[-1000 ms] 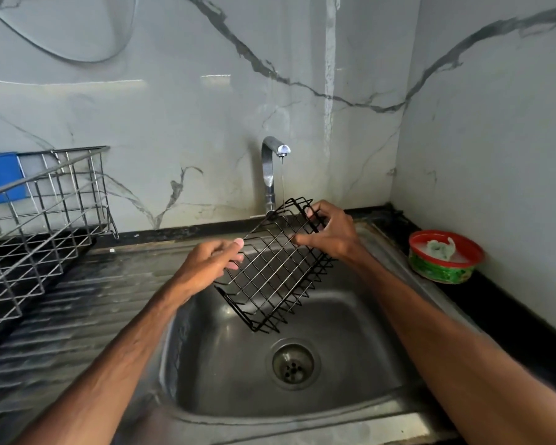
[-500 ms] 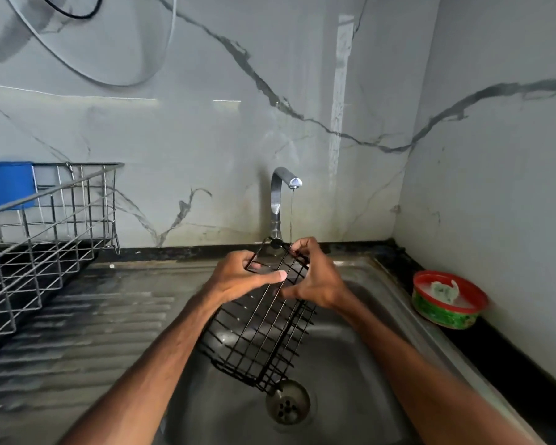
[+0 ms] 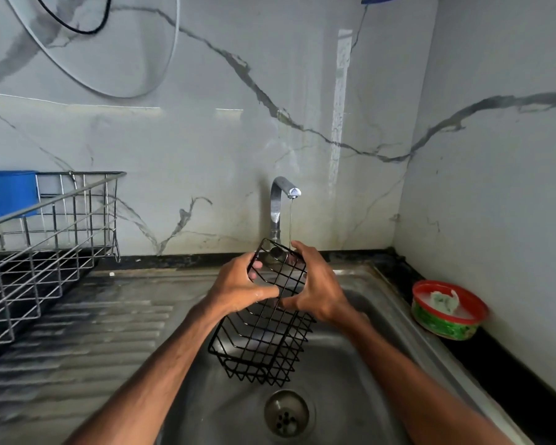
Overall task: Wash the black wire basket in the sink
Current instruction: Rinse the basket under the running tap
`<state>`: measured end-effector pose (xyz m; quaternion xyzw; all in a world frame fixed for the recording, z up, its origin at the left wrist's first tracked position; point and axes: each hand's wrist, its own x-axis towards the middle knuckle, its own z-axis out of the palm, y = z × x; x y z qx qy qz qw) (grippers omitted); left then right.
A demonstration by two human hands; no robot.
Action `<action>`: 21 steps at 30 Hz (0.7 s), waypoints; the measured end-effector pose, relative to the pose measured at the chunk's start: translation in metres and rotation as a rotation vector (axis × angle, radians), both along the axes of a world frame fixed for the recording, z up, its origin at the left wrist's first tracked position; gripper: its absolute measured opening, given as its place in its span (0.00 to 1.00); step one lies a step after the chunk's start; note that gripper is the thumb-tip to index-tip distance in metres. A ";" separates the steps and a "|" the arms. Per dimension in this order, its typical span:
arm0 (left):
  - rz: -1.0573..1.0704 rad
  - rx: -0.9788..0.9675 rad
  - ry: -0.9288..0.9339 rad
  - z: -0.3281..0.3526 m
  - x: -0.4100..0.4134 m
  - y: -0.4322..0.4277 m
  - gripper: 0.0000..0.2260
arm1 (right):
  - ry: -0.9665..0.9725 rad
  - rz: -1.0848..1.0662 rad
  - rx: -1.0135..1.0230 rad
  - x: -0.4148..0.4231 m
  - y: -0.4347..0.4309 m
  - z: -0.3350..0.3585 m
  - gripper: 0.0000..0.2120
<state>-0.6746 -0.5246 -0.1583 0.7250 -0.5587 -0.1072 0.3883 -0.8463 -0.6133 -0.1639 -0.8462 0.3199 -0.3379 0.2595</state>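
Note:
The black wire basket (image 3: 264, 342) hangs tilted over the steel sink (image 3: 360, 354), its far end raised toward the tap (image 3: 281, 200). A thin stream of water falls from the tap onto that far end. My left hand (image 3: 238, 287) grips the basket's left side, thumb lying across the wires. My right hand (image 3: 318, 284) holds the right side, fingers curled over the upper edge by the stream. The drain (image 3: 286, 414) lies below the basket's low end.
A steel dish rack (image 3: 39, 252) with a blue container (image 3: 8, 192) stands on the ribbed drainboard (image 3: 93, 332) at the left. A red-rimmed green tub (image 3: 446, 311) with a cloth inside sits on the black counter at the right. Marble walls close the back and right.
The basket has swung from lying across the sink to pointing at the tap, its far end raised under the stream. Both hands moved closer together on it.

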 end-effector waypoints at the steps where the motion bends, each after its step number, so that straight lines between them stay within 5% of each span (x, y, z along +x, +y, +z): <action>1: 0.012 -0.024 -0.005 -0.001 -0.001 0.000 0.40 | 0.024 0.001 -0.037 -0.001 0.001 0.000 0.59; 6: 0.024 -0.116 -0.001 -0.009 -0.005 -0.002 0.35 | 0.095 0.015 -0.106 -0.005 -0.005 -0.002 0.55; 15: 0.018 -0.105 0.060 -0.017 0.002 -0.004 0.43 | 0.382 0.078 -0.039 -0.012 -0.009 0.041 0.51; 21: 0.017 -0.097 0.051 -0.018 0.001 -0.005 0.41 | 0.294 0.253 0.135 0.003 0.005 0.053 0.43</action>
